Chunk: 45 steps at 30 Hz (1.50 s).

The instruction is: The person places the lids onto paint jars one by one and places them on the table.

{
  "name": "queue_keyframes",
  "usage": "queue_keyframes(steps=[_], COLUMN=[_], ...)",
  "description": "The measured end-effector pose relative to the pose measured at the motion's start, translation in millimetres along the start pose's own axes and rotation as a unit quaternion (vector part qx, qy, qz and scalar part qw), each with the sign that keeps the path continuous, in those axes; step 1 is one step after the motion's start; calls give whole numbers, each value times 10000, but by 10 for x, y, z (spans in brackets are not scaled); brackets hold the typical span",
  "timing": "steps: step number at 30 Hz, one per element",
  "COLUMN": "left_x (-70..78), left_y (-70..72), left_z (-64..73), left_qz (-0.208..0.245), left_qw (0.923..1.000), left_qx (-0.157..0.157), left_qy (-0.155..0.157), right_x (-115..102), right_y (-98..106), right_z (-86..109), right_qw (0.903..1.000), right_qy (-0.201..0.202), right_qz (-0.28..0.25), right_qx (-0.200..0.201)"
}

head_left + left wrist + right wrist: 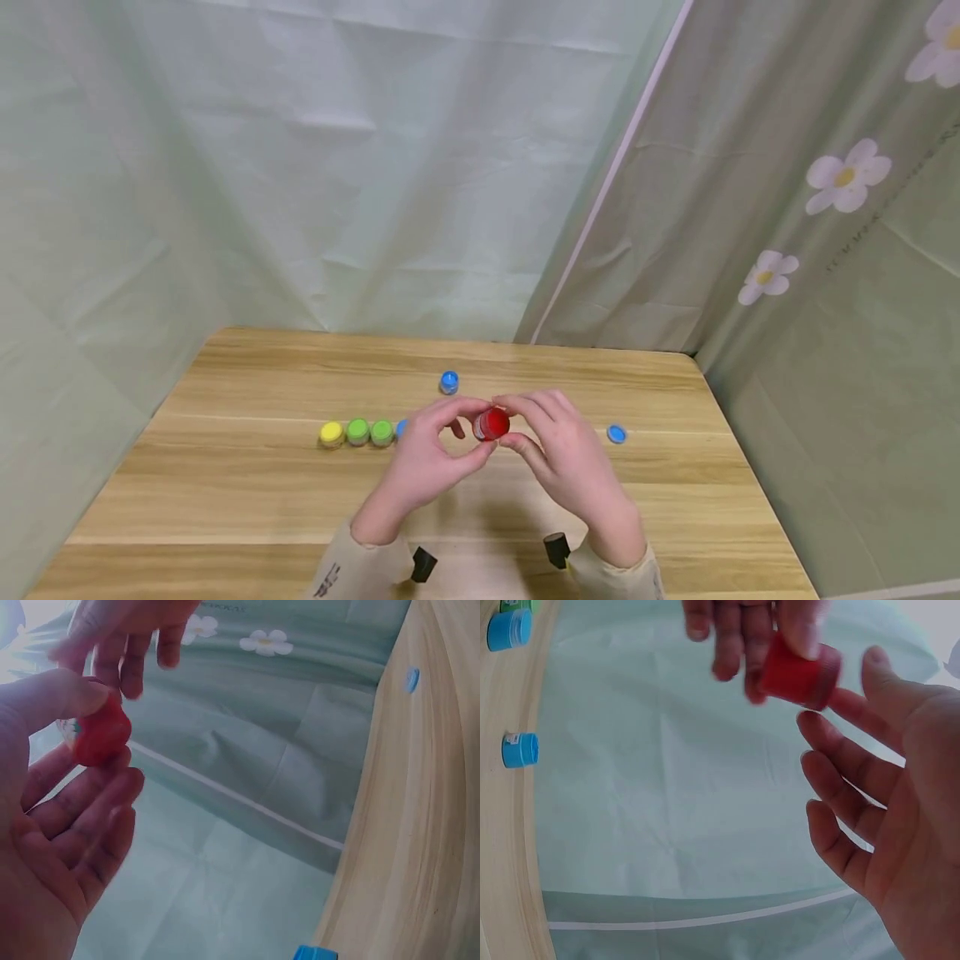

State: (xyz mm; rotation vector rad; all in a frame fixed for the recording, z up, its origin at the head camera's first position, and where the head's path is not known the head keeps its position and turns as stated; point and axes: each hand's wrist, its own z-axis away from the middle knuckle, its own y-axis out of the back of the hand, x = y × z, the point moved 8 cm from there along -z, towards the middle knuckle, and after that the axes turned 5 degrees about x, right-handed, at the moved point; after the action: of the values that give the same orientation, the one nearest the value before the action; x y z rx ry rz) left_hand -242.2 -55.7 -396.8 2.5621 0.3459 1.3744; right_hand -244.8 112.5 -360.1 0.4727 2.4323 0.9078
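Observation:
A small red jar [492, 424] with a printed label is held up over the table, its round red end turned toward the right hand. My left hand [429, 454] pinches the jar between thumb and fingers; the left wrist view shows the thumb lying across the red jar [103, 733]. My right hand [564, 450] reaches in from the other side with fingers spread around the red end. In the right wrist view, the right thumb [885, 679] stands a little apart from the jar, and the other fingers are loosely bent below it.
On the wooden table [247, 483], a yellow jar [332, 434], two green jars [370, 432] and a partly hidden blue jar [401, 427] form a row at left. Another blue jar [449, 382] stands behind the hands. A blue lid [617, 433] lies at right. Curtains [420, 167] surround the table.

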Motion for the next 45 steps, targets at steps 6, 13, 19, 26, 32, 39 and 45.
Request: queue_keyframes(steps=[6, 13, 19, 26, 32, 39, 45], left_x=[-234, -631, -884, -1040, -1129, -1192, -1232], left_y=[123, 302, 325, 267, 233, 228, 213], left_z=[17, 14, 27, 79, 128, 171, 202], left_qz=[-455, -1307, -2064, -2665, -3062, -3207, -3346], left_qw=[9955, 9815, 9628, 9450, 9313, 9244, 9200], left_qx=[95, 1, -355, -733, -957, -1057, -1121], left_qy=[821, 1399, 1706, 1749, 1727, 1774, 1708], right_x=[87, 262, 451, 729, 902, 1023, 1045], right_y=[124, 187, 175, 154, 210, 278, 311], right_z=[11, 81, 176, 367, 583, 780, 883], right_qw=[9985, 9964, 9927, 9854, 9793, 9735, 9700], right_qy=[-337, -755, -1182, -1643, -1890, -2088, -2217], right_qz=[-232, -190, -224, -5, 171, 423, 485], right_qx=[365, 350, 27, -446, -698, -828, -871])
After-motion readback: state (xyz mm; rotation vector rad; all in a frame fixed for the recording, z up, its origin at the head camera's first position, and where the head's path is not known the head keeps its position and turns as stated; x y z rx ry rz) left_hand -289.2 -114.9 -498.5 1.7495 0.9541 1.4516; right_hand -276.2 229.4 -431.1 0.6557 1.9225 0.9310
